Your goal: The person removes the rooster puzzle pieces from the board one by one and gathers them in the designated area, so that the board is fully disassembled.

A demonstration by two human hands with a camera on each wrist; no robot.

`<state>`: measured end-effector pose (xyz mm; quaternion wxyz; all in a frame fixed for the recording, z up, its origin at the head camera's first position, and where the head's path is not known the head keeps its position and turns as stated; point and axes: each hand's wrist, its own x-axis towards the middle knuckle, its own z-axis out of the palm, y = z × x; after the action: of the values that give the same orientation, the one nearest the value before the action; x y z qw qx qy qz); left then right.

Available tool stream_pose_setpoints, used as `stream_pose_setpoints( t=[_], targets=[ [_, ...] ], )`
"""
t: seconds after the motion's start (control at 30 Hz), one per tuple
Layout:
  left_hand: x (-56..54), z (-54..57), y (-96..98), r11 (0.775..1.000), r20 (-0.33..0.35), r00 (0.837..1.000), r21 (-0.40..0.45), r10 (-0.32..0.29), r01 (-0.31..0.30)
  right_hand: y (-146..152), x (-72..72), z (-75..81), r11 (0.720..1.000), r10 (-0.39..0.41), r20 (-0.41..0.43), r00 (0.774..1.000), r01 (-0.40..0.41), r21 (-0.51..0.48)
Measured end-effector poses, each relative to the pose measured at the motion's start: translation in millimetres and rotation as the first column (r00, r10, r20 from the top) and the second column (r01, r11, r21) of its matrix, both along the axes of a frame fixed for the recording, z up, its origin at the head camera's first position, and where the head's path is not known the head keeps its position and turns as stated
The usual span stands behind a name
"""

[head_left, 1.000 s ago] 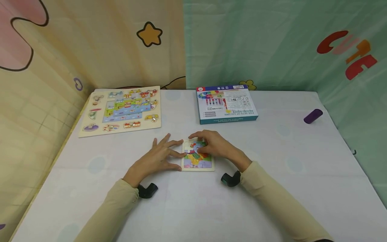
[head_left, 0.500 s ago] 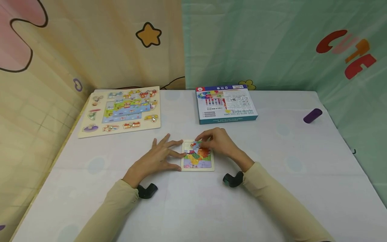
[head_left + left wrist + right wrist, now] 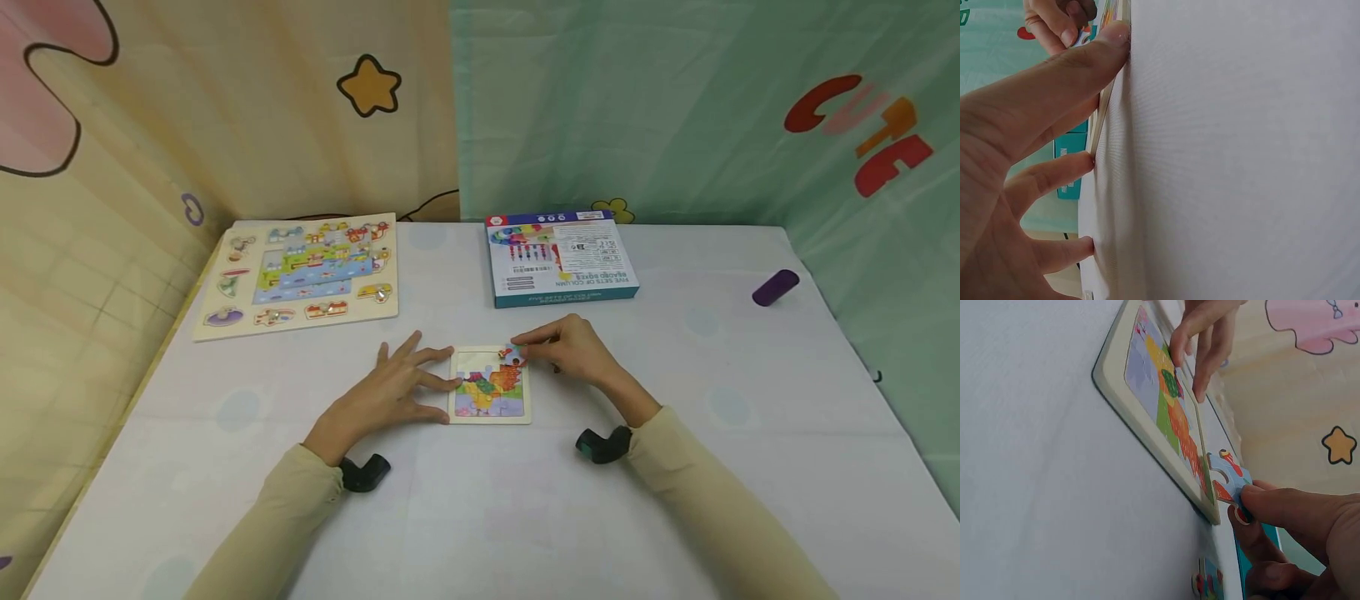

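A small square jigsaw puzzle (image 3: 491, 396) with a pale frame lies flat on the table. Its lower part shows a colourful bird picture, and the upper part of its tray is bare. My left hand (image 3: 390, 387) rests with spread fingers along the left edge; in the left wrist view its thumb (image 3: 1094, 59) touches the frame. Between thumb and fingers my right hand (image 3: 573, 350) pinches a blue and red puzzle piece (image 3: 1230, 478), held tilted over the frame's upper right corner. Another puzzle piece (image 3: 1210, 581) lies beside the frame in the right wrist view, mostly hidden from the head view.
A larger wooden knob puzzle board (image 3: 300, 279) lies at the back left. At the back middle is a flat teal and purple box (image 3: 562, 258). A purple cylinder (image 3: 776, 287) lies far right. Patterned curtains (image 3: 645, 108) hang behind the table.
My right hand has moved rightward and drawn the pinched puzzle piece out of the tray's upper part to the upper right corner. The left hand has stayed on the left edge.
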<state>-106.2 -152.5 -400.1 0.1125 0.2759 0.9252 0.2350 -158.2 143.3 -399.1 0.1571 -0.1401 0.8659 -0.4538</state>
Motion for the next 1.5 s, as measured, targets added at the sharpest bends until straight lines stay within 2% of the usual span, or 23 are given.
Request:
stream_pose_setpoints(
  t=[0.33,0.63,0.77,0.97,1.13,1.5],
  targets=[
    [-0.3,0.4,0.7,1.0,0.003,1.0,-0.008,0.004,-0.004,45.9,4.0,1.1,0.997,-0.069,0.033,0.997,0.068,0.019],
    [0.7,2.7,-0.3,1.0,0.012,1.0,-0.007,0.009,-0.009,77.2,7.2,2.4,0.987,-0.143,0.075,0.987,0.137,0.08],
    [1.0,3.4,-0.8,1.0,0.02,1.0,0.002,0.014,-0.014,80.8,8.3,1.8,0.981,-0.167,0.063,0.984,0.16,0.107],
    [0.1,1.6,-0.7,1.0,0.016,1.0,0.001,0.007,-0.007,75.9,10.9,0.6,0.965,-0.204,-0.002,0.979,0.201,0.17],
    [-0.4,1.1,-0.4,1.0,0.015,1.0,-0.001,0.007,-0.007,70.9,11.1,2.9,0.953,-0.198,-0.057,0.979,0.206,0.222],
    [-0.9,0.7,-0.2,1.0,0.018,1.0,0.01,0.004,-0.004,69.5,10.1,3.5,0.942,-0.221,-0.054,0.974,0.227,0.247]
  ],
)
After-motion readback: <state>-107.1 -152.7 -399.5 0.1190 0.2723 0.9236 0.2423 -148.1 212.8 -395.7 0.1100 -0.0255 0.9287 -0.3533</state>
